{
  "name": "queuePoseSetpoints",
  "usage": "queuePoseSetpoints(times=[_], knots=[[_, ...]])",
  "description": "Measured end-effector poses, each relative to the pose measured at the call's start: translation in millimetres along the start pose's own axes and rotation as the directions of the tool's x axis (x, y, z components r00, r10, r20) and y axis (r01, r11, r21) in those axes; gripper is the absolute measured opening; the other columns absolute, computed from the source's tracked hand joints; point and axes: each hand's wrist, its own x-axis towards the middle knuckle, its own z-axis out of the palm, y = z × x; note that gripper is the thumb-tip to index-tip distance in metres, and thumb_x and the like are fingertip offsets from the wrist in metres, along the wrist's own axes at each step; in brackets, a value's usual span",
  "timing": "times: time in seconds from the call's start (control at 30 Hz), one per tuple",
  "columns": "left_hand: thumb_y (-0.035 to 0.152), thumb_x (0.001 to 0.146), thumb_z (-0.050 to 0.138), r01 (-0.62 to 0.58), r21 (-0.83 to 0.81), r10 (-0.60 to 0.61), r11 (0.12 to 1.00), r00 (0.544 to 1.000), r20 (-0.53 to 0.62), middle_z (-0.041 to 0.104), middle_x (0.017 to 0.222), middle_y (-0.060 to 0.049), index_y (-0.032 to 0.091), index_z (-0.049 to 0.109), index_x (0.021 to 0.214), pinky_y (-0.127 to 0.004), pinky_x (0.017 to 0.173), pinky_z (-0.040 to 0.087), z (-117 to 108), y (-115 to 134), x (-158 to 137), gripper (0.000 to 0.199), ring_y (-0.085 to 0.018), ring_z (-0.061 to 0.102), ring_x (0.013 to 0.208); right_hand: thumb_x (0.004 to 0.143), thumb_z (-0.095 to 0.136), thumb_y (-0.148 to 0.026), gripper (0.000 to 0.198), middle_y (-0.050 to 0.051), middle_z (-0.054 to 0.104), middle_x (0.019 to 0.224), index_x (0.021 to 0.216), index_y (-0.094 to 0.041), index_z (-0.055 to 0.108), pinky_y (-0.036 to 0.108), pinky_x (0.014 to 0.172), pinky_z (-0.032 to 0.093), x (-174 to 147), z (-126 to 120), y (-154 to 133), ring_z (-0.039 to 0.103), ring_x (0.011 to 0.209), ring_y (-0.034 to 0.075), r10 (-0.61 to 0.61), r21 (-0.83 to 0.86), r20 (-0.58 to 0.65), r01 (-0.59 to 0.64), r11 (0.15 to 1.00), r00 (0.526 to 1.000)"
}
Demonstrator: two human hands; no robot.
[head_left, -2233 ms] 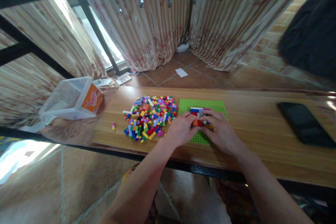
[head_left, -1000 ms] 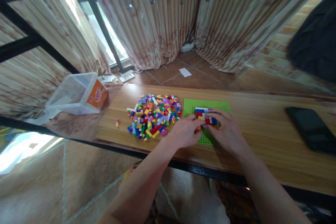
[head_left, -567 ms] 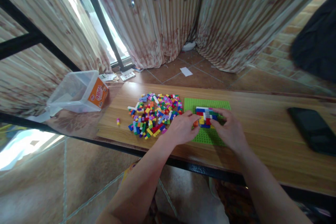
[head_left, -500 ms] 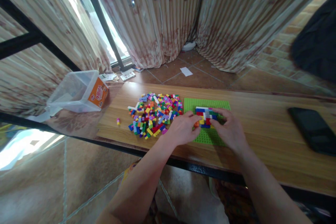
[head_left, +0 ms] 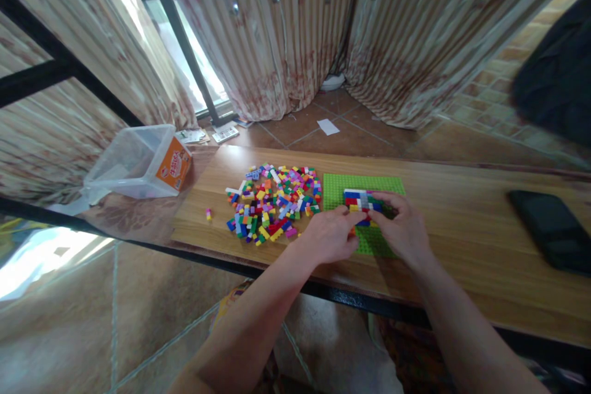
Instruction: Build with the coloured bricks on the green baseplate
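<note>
A build of coloured toy bricks [head_left: 355,194], with white, blue, red and yellow pieces, sits on a green studded baseplate [head_left: 332,182]. My right hand [head_left: 401,226] grips the build's right side, thumb in front and fingers behind. My left hand [head_left: 331,234] is at the front left of the build, its index finger stretched over the bricks and pressing there. An orange toy brick [head_left: 352,231] shows between this hand's finger and thumb; the other fingers are curled. Both hands hide part of the build.
A heap of loose bricks [head_left: 277,200] lies left of the baseplate, and a pink and yellow piece [head_left: 209,214] lies apart. A clear plastic bin [head_left: 133,157] with an orange label stands beyond the table's left end. A black phone [head_left: 551,228] rests at the right.
My left hand has slid a little right and nearer to me, and its index finger now reaches across the front bricks. My right hand stays almost in place.
</note>
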Motion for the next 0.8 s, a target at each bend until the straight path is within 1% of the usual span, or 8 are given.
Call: queuePoseSetpoints(times=[0.17, 0.3, 0.43, 0.53, 0.6, 0.63, 0.73, 0.8], knots=[[0.025, 0.088, 0.048, 0.024, -0.006, -0.024, 1.0, 1.0, 0.007, 0.062, 0.105, -0.008, 0.02, 0.052, 0.132, -0.035, 0.079, 0.056, 0, 4, 1, 0.045, -0.022, 0.065, 0.091, 0.075, 0.061, -0.029, 0.031, 0.008, 0.067, 0.117, 0.103, -0.023, 0.071, 0.052, 0.102, 0.041, 0, 1, 3, 0.058, 0.112, 0.027, -0.037, 0.015, -0.003, 0.037, 0.999, 0.999], [0.024, 0.086, 0.05, 0.043, 0.009, -0.043, 0.999, 0.999, 0.016, 0.063, 0.103, -0.009, 0.019, 0.055, 0.129, -0.035, 0.079, 0.056, -1, 7, 3, 0.043, -0.023, 0.065, 0.089, 0.075, 0.061, -0.029, 0.028, 0.008, 0.067, 0.115, 0.1, -0.023, 0.071, 0.052, 0.104, 0.04, 0, 2, 1, 0.057, 0.113, 0.026, -0.04, 0.014, -0.011, 0.04, 0.999, 0.999], [0.023, 0.086, 0.051, 0.075, 0.0, -0.075, 0.997, 0.997, -0.014, 0.064, 0.102, -0.007, 0.022, 0.056, 0.129, -0.034, 0.079, 0.056, 1, 8, 3, 0.043, -0.022, 0.066, 0.09, 0.075, 0.062, -0.031, 0.027, 0.008, 0.066, 0.115, 0.099, -0.023, 0.071, 0.051, 0.103, 0.041, -1, 3, 0, 0.056, 0.114, 0.026, -0.033, 0.013, -0.015, 0.033, 0.999, 0.999], [0.024, 0.085, 0.052, 0.077, -0.042, -0.079, 0.996, 0.996, -0.036, 0.065, 0.103, -0.006, 0.023, 0.056, 0.13, -0.034, 0.081, 0.055, 3, 5, 1, 0.044, -0.021, 0.066, 0.09, 0.075, 0.063, -0.031, 0.03, 0.008, 0.066, 0.116, 0.102, -0.022, 0.071, 0.049, 0.103, 0.041, 0, 1, 0, 0.057, 0.113, 0.025, -0.021, 0.04, 0.021, 0.02, 0.999, 1.0], [0.026, 0.086, 0.052, 0.065, -0.082, -0.069, 0.994, 0.997, -0.045, 0.065, 0.105, -0.006, 0.023, 0.056, 0.13, -0.034, 0.082, 0.055, 2, 1, 0, 0.044, -0.021, 0.066, 0.091, 0.076, 0.063, -0.033, 0.033, 0.008, 0.068, 0.112, 0.106, -0.022, 0.071, 0.047, 0.098, 0.045, 1, -3, 1, 0.061, 0.106, 0.024, 0.03, 0.103, 0.037, -0.034, 0.994, 0.999], [0.027, 0.086, 0.053, 0.062, -0.103, -0.068, 0.993, 0.996, -0.053, 0.065, 0.106, -0.006, 0.022, 0.056, 0.13, -0.034, 0.083, 0.055, 1, -2, -1, 0.044, -0.021, 0.066, 0.091, 0.077, 0.063, -0.034, 0.034, 0.008, 0.069, 0.107, 0.107, -0.021, 0.07, 0.045, 0.094, 0.048, 2, -6, 2, 0.063, 0.101, 0.023, 0.074, 0.145, 0.025, -0.077, 0.986, 0.997], [0.027, 0.086, 0.055, 0.079, -0.16, -0.094, 0.984, 0.991, -0.094, 0.065, 0.108, -0.008, 0.018, 0.057, 0.128, -0.036, 0.086, 0.054, -7, -13, -2, 0.043, -0.021, 0.065, 0.091, 0.077, 0.063, -0.038, 0.036, 0.006, 0.071, 0.089, 0.107, -0.019, 0.07, 0.038, 0.076, 0.053, 4, -17, 5, 0.065, 0.079, 0.02, 0.232, 0.263, -0.065, -0.207, 0.942, 0.971], [0.025, 0.085, 0.057, 0.104, -0.189, -0.129, 0.976, 0.983, -0.129, 0.066, 0.108, -0.009, 0.015, 0.059, 0.125, -0.037, 0.089, 0.053, -12, -21, -2, 0.041, -0.021, 0.065, 0.092, 0.075, 0.065, -0.039, 0.036, 0.005, 0.071, 0.083, 0.104, -0.019, 0.071, 0.034, 0.067, 0.053, 5, -24, 8, 0.065, 0.071, 0.018, 0.292, 0.302, -0.115, -0.246, 0.921, 0.95]])
